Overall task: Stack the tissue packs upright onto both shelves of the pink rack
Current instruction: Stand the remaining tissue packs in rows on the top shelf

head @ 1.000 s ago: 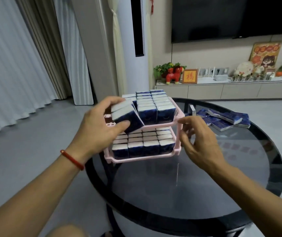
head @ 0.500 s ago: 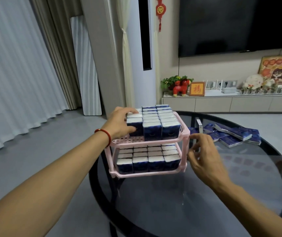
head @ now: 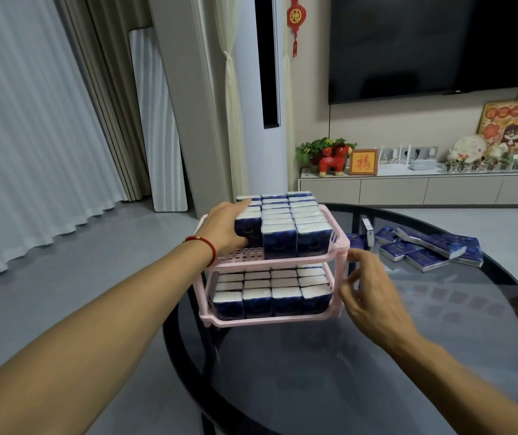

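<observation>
The pink two-shelf rack (head: 282, 262) stands at the far left edge of the round glass table (head: 361, 381). Blue-and-white tissue packs (head: 293, 216) stand upright in three rows on its upper shelf, and more upright packs (head: 270, 298) fill the lower shelf. My left hand (head: 224, 229) grips the front-left pack (head: 248, 229) of the upper shelf, fingers over its top and thumb across its front. My right hand (head: 369, 296) holds the rack's front-right post, thumb by the upper corner.
Several loose tissue packs (head: 430, 251) lie flat on the table to the right of the rack. A small upright box (head: 368, 229) stands just behind the rack's right corner. A TV cabinet with ornaments runs along the far wall.
My left hand has set the tilted pack down upright in the upper shelf's left row and still holds it. My right hand stays at the rack's right post. The camera has tilted up.
</observation>
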The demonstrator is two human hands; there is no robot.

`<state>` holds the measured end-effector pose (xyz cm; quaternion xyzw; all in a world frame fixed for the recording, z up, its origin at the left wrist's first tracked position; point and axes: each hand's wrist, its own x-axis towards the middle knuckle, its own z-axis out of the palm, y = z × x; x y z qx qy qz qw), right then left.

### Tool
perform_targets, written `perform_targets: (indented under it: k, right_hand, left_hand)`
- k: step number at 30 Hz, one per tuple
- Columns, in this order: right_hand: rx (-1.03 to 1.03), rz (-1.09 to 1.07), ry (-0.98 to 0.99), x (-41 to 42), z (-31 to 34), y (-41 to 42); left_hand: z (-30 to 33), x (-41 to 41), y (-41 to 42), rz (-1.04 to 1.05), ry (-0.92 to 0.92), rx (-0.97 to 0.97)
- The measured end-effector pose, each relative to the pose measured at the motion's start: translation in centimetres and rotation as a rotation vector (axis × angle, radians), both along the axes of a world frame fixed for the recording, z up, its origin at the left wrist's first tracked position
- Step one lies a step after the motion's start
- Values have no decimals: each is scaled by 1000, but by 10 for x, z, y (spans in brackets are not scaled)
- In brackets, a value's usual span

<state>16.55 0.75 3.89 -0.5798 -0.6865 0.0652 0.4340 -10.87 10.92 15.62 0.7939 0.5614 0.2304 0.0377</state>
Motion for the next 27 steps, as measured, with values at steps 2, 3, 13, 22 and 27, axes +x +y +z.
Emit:
perform_targets:
  k: [2,3,13,22,27]
  right_hand:
    - [-3,19,-2,0,-2,0]
    - [-5,22,-2,0,-2,0]
    - [-31,32,-24,3,-4,0]
    - [-216,-126,-128,39,-22,2]
    - [-427,-221,-263,65,-36,18]
  left_hand:
    - [0,-2,2,-20,-49,-17]
    - [0,-4,2,-25,-79,-37]
    - [15,-3,-12,-45,-117,-171]
    - [14,2,-84,-2,-446,579]
    - [-67,70,-143,-380,-428,452]
